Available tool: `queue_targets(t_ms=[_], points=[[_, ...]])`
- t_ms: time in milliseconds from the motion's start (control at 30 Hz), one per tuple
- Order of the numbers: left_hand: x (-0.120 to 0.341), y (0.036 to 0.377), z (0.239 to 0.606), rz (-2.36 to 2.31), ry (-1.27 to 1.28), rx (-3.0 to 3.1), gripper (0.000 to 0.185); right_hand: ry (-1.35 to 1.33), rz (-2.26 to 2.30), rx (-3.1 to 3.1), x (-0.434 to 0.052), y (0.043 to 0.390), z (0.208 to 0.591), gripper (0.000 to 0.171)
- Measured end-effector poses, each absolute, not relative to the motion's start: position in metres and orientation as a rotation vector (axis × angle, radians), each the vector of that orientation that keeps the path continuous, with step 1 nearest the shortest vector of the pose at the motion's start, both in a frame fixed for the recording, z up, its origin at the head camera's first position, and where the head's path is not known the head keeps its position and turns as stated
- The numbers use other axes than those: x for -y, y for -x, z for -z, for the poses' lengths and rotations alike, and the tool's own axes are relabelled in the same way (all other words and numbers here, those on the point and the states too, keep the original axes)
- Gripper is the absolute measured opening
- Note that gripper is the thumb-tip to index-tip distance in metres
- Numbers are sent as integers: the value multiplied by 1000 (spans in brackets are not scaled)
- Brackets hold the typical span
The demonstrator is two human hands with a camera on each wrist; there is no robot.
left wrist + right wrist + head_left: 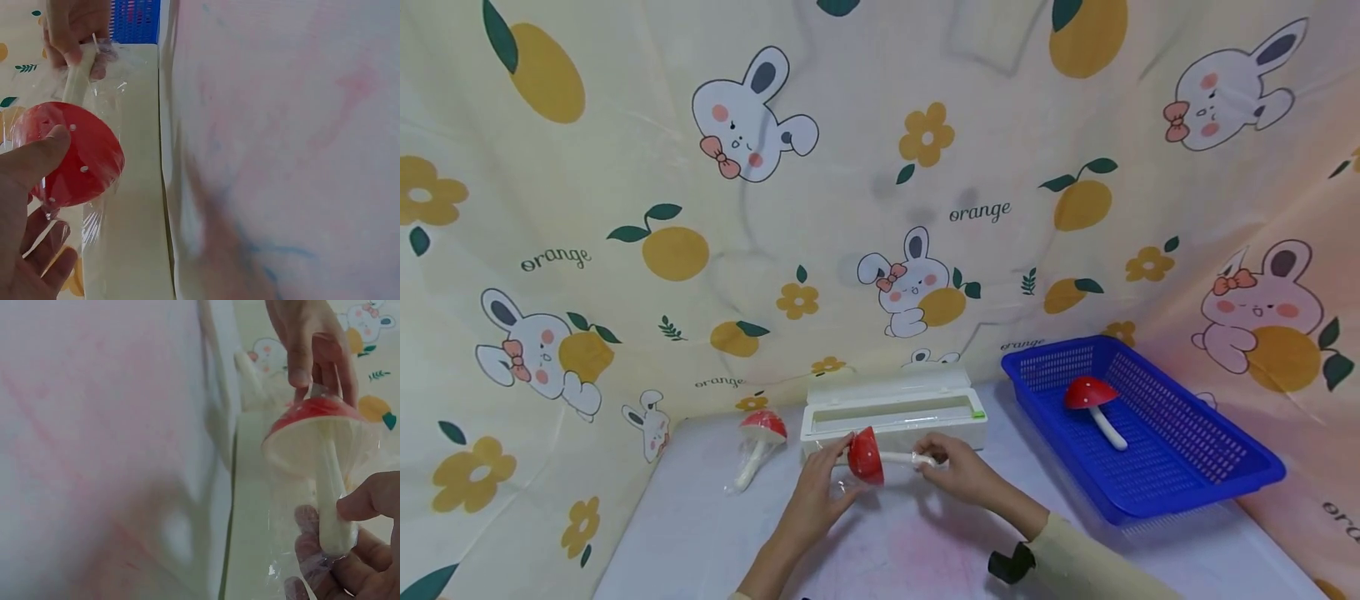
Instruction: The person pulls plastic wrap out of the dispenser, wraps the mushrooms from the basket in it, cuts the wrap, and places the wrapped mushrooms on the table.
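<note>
Lying sideways between my two hands is a toy mushroom (867,457) with a red, white-dotted cap and a white stem. Clear plastic film (278,556) wraps loosely around it, wrinkled near the stem's end. My left hand (816,487) holds the cap, the thumb pressed on its red surface in the left wrist view. At the stem's far end, my right hand (958,473) pinches the stem through the film, as the right wrist view shows. Just behind both hands stands a long white film dispenser box (891,437) with its lid raised.
Left of the box lies another red mushroom (764,427) wrapped in film. A blue plastic basket (1180,492) stands at the right, holding a red mushroom (1092,393) with no film visible. A patterned cloth (820,208) hangs behind the white table (685,517).
</note>
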State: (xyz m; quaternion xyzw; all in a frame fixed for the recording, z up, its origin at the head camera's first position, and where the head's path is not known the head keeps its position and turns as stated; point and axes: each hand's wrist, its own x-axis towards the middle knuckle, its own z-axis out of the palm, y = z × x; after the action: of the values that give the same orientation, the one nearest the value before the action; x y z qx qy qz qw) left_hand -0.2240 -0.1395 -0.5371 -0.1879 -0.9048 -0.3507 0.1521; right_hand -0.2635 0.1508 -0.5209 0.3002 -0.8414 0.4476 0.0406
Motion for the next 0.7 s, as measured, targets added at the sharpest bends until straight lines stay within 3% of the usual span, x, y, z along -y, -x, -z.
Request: queue_targets(t_ms=[700], points=[[132, 242, 524, 942, 508, 2599, 95, -850, -1552, 2607, -151, 280, 508, 20]])
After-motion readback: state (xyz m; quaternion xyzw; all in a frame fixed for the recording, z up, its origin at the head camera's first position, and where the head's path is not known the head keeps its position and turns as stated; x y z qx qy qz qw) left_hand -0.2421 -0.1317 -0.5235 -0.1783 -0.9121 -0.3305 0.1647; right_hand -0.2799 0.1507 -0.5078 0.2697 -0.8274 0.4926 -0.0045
